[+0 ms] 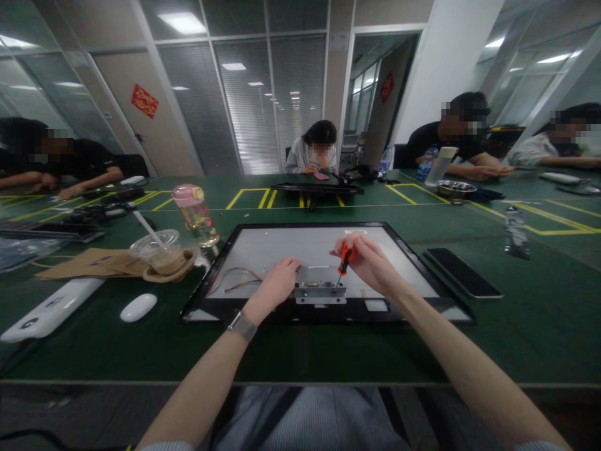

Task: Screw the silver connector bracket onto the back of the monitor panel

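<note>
A display panel (253, 243) with a black frame lies back side up in front of me. Near its front edge sits a metal bracket (321, 292) carrying video ports. My left hand (280, 280) is closed at the bracket's left end, fingertips on its upper corner and partly hidden. My right hand (369, 260) grips an orange-and-black screwdriver (346, 258), tilted with its shaft pointing down at the bracket's right part. The tip's exact contact is too small to tell. Thin cables (239, 279) lie on the panel left of my left hand.
A black phone (462, 272) lies to the right. At left are a plastic cup (159, 250), a pink-lidded bottle (196, 215), a white mouse (138, 307) and a white power bank (51, 310). Several people sit around the green table (300, 360), with another dark panel (317, 188) opposite.
</note>
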Available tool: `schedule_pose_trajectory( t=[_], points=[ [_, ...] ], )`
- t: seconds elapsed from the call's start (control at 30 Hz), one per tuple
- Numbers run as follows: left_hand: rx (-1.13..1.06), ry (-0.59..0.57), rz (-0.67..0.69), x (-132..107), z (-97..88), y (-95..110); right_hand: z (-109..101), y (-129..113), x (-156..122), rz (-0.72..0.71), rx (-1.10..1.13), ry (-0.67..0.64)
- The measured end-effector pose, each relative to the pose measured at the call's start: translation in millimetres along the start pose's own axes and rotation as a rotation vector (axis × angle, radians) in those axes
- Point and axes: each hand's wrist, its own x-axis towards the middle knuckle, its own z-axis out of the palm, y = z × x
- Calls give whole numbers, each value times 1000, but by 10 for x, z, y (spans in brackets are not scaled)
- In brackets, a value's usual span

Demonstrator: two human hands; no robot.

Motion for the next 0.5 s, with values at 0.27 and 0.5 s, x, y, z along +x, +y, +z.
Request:
schedule_pose_trajectory(
  t=[0.27, 0.5],
  points=[
    [45, -26, 6, -5, -37, 33, -69, 15, 2, 41, -46, 59],
    [40, -19, -2, -10, -38, 36, -128, 29, 18, 1, -75, 44]
  ],
)
